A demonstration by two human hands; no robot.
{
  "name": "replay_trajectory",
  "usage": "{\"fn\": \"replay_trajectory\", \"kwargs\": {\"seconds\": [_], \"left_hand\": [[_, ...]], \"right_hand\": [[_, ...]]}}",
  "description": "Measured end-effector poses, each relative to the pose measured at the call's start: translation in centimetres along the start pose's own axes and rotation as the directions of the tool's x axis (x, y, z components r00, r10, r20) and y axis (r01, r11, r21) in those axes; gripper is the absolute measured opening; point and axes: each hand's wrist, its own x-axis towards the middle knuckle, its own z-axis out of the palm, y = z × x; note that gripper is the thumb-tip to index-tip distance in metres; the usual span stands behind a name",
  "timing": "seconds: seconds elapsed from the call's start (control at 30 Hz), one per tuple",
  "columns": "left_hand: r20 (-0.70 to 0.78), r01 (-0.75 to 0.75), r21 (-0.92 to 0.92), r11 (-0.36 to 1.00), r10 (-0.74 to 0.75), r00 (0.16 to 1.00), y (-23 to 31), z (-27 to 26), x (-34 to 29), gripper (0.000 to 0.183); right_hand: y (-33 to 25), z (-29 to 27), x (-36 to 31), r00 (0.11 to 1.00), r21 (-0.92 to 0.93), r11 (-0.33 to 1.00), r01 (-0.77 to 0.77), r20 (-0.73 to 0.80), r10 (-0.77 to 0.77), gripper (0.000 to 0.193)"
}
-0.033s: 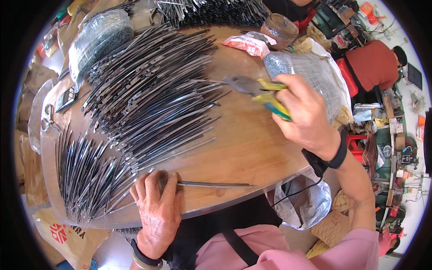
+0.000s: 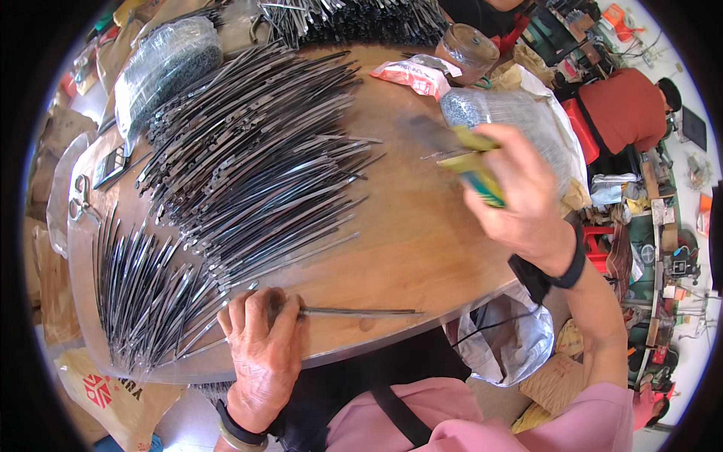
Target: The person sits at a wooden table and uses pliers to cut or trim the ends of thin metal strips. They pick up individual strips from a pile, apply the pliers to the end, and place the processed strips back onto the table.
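Note:
My right hand is raised over the right part of the wooden table, closed round pliers with yellow-and-green handles. Their dark jaws point left and are smeared by motion. Near the table's front edge, my left hand rests with fingers closed on a thin dark strip. The strip sticks out to the right, low along the tabletop; its other end is hidden by my fingers. Beyond my left hand lies a broad heap of similar dark strips, with a smaller fanned bunch at the left.
A plastic-wrapped bundle lies far left, another far right beside a red-and-white packet and a brown jar. Scissors sit at the left edge. A person in red sits beyond the table, right.
My right hand has shifted slightly right with the pliers, whose jaws have drawn back from the heap. My left hand and the strip have barely moved.

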Motion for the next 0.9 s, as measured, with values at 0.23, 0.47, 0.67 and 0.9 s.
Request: {"fn": "replay_trajectory", "kwargs": {"seconds": [0.23, 0.47, 0.67, 0.9], "left_hand": [[-0.069, -0.036, -0.007, 0.999, 0.035, 0.997, 0.1, 1.0, 0.2, 0.019], [-0.003, -0.032, 0.013, 0.999, 0.032, 0.999, 0.1, -0.1, 0.0, 0.017], [-0.006, 0.117, -0.211, 0.97, -0.121, 0.993, 0.8, -1.3, -2.0, 0.018], [0.374, 0.502, -0.864, 0.03, -0.63, 0.681, 2.0, -1.8, -7.3, 0.024]], "right_hand": [[0.7, 0.0, -0.8, 0.775, 0.87, 0.411, -0.274, -0.054, 0.629, 0.009], [2.0, -0.9, -1.3, 0.869, 0.465, 0.863, -0.195, -0.327, 0.372, 0.012], [1.8, -4.5, -3.0, 0.981, -0.053, 0.991, -0.124, -0.16, 0.114, 0.023], [-5.0, -10.8, -7.4, 0.936, -0.161, 0.934, -0.318, -0.212, 0.281, 0.021]]}}
